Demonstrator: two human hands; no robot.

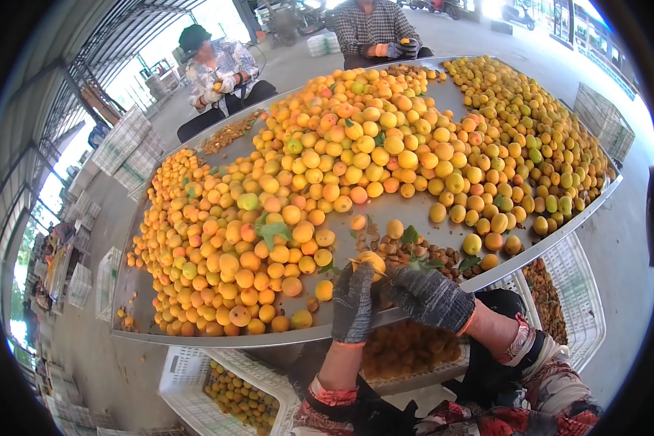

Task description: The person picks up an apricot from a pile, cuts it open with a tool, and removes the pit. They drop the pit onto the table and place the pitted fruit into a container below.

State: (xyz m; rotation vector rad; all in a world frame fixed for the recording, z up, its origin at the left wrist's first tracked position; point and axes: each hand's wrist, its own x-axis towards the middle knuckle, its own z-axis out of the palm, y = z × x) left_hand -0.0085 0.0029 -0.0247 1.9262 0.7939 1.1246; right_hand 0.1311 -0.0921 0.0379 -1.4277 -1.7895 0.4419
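At the near edge of the metal table, my left hand (354, 301), in a grey knit glove, is closed on an apricot (370, 263) that looks split or torn. My right hand (432, 296), gloved the same way, is beside it with fingers curled together close to the fruit. What the right fingers pinch is hidden. Just beyond both hands lies a pile of brown apricot pits (436, 256) with a few green leaves (410, 235) among them. A large heap of whole apricots (269, 218) spreads over the table behind and to the left.
The table's raised metal rim (283, 338) runs in front of me. Below it stand a white crate of apricots (189, 378), a container of orange-brown pieces (407, 349) and another white crate (570, 291). Two people (221, 69) (374, 33) sit across the table. Stacked crates (127, 145) stand left.
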